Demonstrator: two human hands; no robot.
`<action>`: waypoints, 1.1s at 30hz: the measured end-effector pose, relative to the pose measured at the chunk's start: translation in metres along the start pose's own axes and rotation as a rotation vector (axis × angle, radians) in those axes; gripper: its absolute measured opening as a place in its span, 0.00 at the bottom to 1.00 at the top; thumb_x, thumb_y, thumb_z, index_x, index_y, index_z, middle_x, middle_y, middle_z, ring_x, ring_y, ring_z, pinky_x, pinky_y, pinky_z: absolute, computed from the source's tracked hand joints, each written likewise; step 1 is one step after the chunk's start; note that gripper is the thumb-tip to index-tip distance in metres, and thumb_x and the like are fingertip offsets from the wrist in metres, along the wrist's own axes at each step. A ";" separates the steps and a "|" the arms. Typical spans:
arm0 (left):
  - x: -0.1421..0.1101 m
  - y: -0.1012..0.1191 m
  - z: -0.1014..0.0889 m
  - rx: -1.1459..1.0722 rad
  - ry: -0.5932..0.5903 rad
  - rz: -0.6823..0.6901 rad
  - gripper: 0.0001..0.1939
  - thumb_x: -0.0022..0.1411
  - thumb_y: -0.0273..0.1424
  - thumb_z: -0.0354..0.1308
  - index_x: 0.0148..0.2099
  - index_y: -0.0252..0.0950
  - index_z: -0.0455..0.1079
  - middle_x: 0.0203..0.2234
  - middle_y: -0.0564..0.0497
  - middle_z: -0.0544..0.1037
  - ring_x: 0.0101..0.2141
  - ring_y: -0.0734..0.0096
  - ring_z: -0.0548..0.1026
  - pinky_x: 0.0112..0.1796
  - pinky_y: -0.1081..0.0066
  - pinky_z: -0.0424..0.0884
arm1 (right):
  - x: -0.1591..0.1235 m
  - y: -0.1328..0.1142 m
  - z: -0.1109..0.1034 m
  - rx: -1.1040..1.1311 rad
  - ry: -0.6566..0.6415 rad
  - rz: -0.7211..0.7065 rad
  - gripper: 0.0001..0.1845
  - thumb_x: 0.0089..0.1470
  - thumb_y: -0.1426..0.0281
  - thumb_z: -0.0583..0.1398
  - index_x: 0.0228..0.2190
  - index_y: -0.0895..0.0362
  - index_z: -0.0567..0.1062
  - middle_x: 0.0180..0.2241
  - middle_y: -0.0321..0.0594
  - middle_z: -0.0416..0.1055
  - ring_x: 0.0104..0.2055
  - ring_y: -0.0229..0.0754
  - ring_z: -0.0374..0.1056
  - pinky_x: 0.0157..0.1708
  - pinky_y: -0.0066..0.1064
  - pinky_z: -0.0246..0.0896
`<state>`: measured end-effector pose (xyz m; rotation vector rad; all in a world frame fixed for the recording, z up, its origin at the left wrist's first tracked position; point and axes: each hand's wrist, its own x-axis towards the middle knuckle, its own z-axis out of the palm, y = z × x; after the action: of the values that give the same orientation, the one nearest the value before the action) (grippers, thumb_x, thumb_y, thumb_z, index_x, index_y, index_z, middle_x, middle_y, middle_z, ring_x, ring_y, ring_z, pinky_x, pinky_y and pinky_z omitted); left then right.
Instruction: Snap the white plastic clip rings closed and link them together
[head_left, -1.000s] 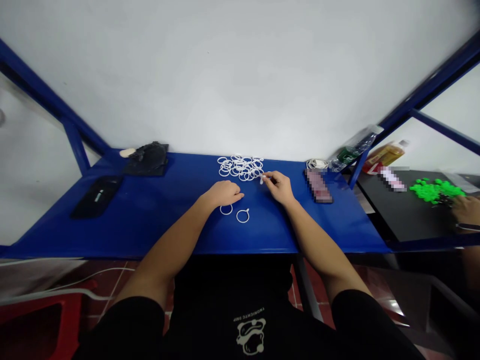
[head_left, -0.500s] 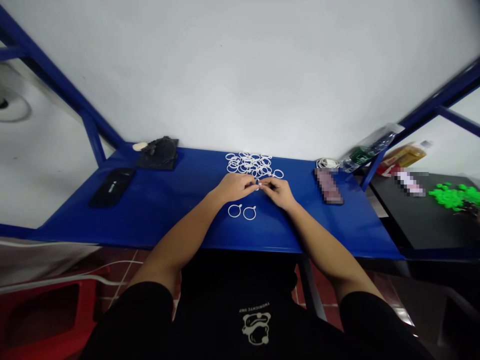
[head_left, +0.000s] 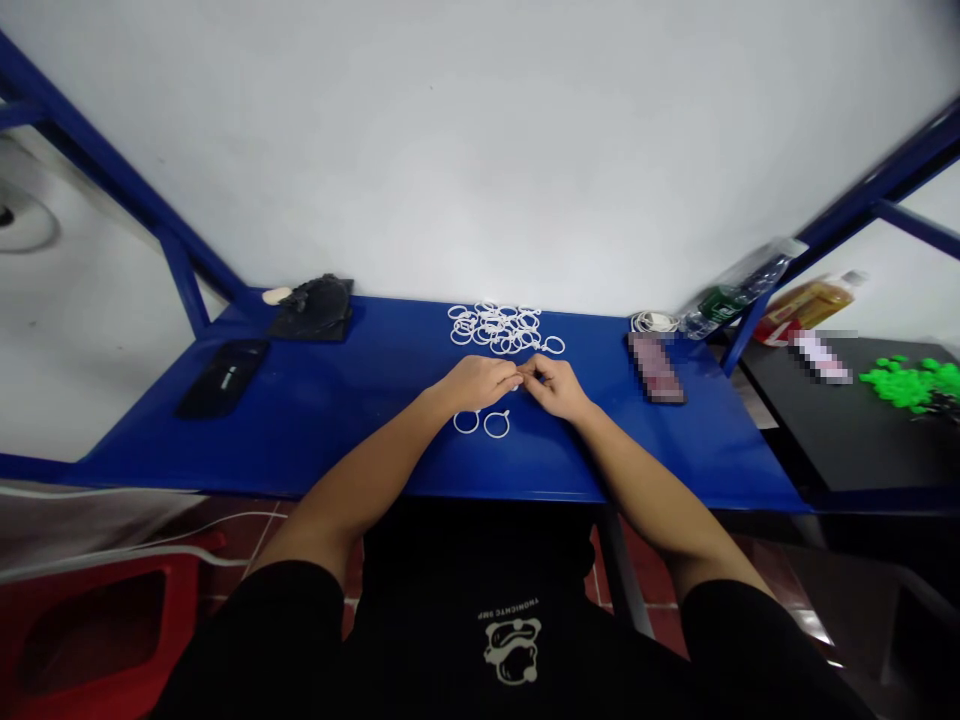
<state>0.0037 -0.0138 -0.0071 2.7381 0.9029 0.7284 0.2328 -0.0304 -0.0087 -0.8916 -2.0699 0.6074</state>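
Note:
Over the blue table, my left hand [head_left: 480,382] and my right hand [head_left: 556,386] meet at the fingertips. Both are closed in a pinch on a white curtain ring [head_left: 515,387]; only a sliver of it shows below the fingers, the rest being hidden. Nearer to me, two white curtain rings, a left one [head_left: 466,422] and a right one [head_left: 496,425], lie flat side by side, each with a small eyelet. Just beyond my hands is a loose pile of several more white rings [head_left: 499,328].
The blue table [head_left: 360,430] backs onto a wall. At left lie a black case [head_left: 223,378] and a dark crumpled bag [head_left: 315,305]. At right are a phone [head_left: 656,368], a coiled white cable [head_left: 654,322] and a plastic bottle [head_left: 739,290]. Green pieces [head_left: 907,385] cover part of a neighbouring dark table.
My right hand has brought a ring from beside the pile toward me, and my left hand has moved up and right to meet it. The view has shifted slightly.

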 end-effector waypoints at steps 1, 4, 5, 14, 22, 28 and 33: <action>0.000 -0.001 0.000 -0.015 0.001 -0.004 0.20 0.81 0.39 0.50 0.39 0.37 0.77 0.31 0.49 0.82 0.32 0.67 0.79 0.34 0.67 0.66 | 0.000 0.000 0.000 0.000 0.001 -0.003 0.11 0.68 0.63 0.60 0.33 0.53 0.74 0.27 0.35 0.77 0.28 0.38 0.72 0.30 0.30 0.64; 0.000 -0.008 -0.002 -0.069 0.009 -0.048 0.18 0.80 0.42 0.53 0.41 0.38 0.79 0.34 0.49 0.84 0.35 0.67 0.80 0.37 0.67 0.69 | 0.001 -0.001 0.000 -0.022 0.012 0.003 0.11 0.68 0.61 0.61 0.34 0.54 0.77 0.29 0.37 0.79 0.29 0.39 0.73 0.31 0.30 0.65; 0.000 -0.012 -0.003 -0.083 0.017 -0.080 0.18 0.79 0.42 0.54 0.42 0.39 0.79 0.36 0.49 0.85 0.37 0.66 0.81 0.38 0.67 0.70 | 0.001 -0.002 0.000 -0.035 0.001 0.008 0.11 0.68 0.61 0.62 0.36 0.53 0.79 0.30 0.37 0.80 0.29 0.39 0.73 0.32 0.30 0.66; -0.006 -0.047 -0.009 -0.139 0.111 -0.383 0.13 0.73 0.41 0.60 0.43 0.39 0.82 0.36 0.49 0.85 0.35 0.67 0.78 0.40 0.66 0.71 | 0.006 0.039 -0.026 -0.332 0.060 0.172 0.18 0.69 0.62 0.62 0.56 0.53 0.82 0.43 0.45 0.82 0.39 0.46 0.76 0.43 0.38 0.72; 0.001 -0.016 0.006 -0.138 -0.144 -0.182 0.08 0.71 0.38 0.66 0.43 0.40 0.83 0.45 0.48 0.83 0.42 0.65 0.80 0.43 0.67 0.72 | 0.009 0.061 -0.035 -0.535 -0.044 0.403 0.21 0.65 0.71 0.64 0.58 0.54 0.81 0.46 0.47 0.83 0.45 0.51 0.77 0.46 0.38 0.72; 0.001 -0.015 0.005 -0.127 -0.164 -0.155 0.08 0.70 0.37 0.67 0.39 0.39 0.83 0.39 0.50 0.83 0.39 0.66 0.80 0.40 0.68 0.69 | 0.007 0.046 -0.032 -0.536 -0.142 0.374 0.10 0.63 0.69 0.66 0.45 0.51 0.86 0.38 0.42 0.84 0.37 0.46 0.76 0.37 0.33 0.67; 0.000 -0.013 0.003 -0.101 -0.162 -0.139 0.14 0.73 0.39 0.64 0.35 0.38 0.81 0.35 0.50 0.82 0.36 0.67 0.79 0.38 0.69 0.68 | 0.004 0.041 -0.030 -0.407 -0.061 0.290 0.07 0.63 0.69 0.65 0.39 0.52 0.85 0.35 0.40 0.84 0.34 0.44 0.76 0.35 0.33 0.67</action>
<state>-0.0017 -0.0030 -0.0137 2.5719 0.9802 0.5051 0.2709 0.0029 -0.0169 -1.4396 -2.1761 0.3652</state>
